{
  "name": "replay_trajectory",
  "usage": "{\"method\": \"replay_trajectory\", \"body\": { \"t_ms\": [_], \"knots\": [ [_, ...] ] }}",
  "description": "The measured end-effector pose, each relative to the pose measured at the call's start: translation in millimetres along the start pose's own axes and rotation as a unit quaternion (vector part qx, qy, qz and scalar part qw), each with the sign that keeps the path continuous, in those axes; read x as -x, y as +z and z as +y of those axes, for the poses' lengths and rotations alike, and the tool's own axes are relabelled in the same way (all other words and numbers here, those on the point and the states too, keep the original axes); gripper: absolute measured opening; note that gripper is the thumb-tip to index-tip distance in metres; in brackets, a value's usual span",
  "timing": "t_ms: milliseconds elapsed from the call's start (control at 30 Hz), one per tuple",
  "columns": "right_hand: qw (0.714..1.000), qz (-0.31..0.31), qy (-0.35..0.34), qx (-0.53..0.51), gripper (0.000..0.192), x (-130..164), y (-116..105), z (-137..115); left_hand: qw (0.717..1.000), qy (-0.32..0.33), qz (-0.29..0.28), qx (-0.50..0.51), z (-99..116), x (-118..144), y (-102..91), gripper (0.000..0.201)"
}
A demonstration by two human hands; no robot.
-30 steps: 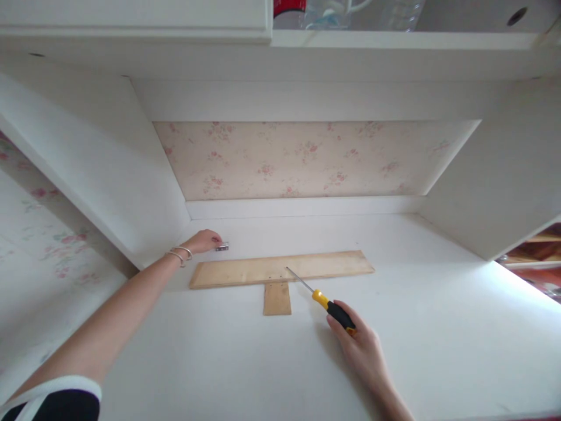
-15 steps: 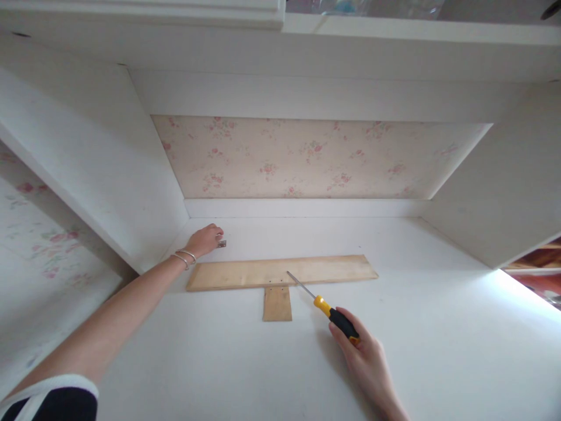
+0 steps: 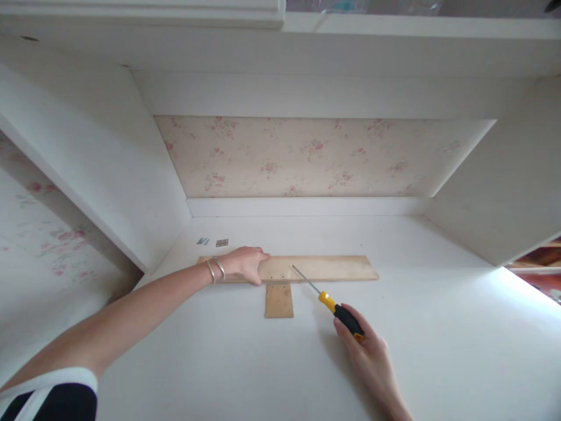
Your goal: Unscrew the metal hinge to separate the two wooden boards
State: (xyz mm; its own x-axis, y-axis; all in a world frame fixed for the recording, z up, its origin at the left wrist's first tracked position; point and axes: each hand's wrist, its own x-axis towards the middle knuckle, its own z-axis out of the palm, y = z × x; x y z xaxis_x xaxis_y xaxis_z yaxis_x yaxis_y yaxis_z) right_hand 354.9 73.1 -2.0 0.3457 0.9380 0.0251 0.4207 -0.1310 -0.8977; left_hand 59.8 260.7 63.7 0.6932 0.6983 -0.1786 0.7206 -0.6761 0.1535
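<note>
A long, pale wooden board (image 3: 324, 268) lies flat on the white desktop. My left hand (image 3: 245, 263), with bangles at the wrist, spans the board left of its middle, thumb at the near edge and fingers at the far edge. A small wooden piece (image 3: 279, 301) with small holes sits against the board's near edge. In my right hand (image 3: 368, 354) is a screwdriver (image 3: 342, 316) with a yellow and black handle, its tip over the board. Behind the board lie a small metal hinge (image 3: 222, 242) and several screws (image 3: 203, 241).
White side panels (image 3: 491, 175) enclose the desktop (image 3: 197, 356) left and right. A white shelf (image 3: 307, 55) hangs overhead. Floral wallpaper (image 3: 284, 155) shows at the back. Another shelf with reddish things (image 3: 539, 275) is at the far right.
My left hand has let go of the hinge, leaving it behind the board, and has moved right and nearer onto the board. The screwdriver has shifted only slightly.
</note>
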Motion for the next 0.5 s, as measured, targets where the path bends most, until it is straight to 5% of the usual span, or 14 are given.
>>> {"method": "replay_trajectory", "body": {
  "t_ms": [300,500],
  "knots": [
    [1.000,0.004,0.020,-0.016,0.053,-3,2,5,0.998,-0.046,0.021,-0.026,-62,-45,-53.3,0.065],
    [1.000,-0.003,0.004,-0.003,0.048,-4,3,5,0.997,-0.072,0.004,-0.030,-122,-71,-49.8,0.078]
  ]
}}
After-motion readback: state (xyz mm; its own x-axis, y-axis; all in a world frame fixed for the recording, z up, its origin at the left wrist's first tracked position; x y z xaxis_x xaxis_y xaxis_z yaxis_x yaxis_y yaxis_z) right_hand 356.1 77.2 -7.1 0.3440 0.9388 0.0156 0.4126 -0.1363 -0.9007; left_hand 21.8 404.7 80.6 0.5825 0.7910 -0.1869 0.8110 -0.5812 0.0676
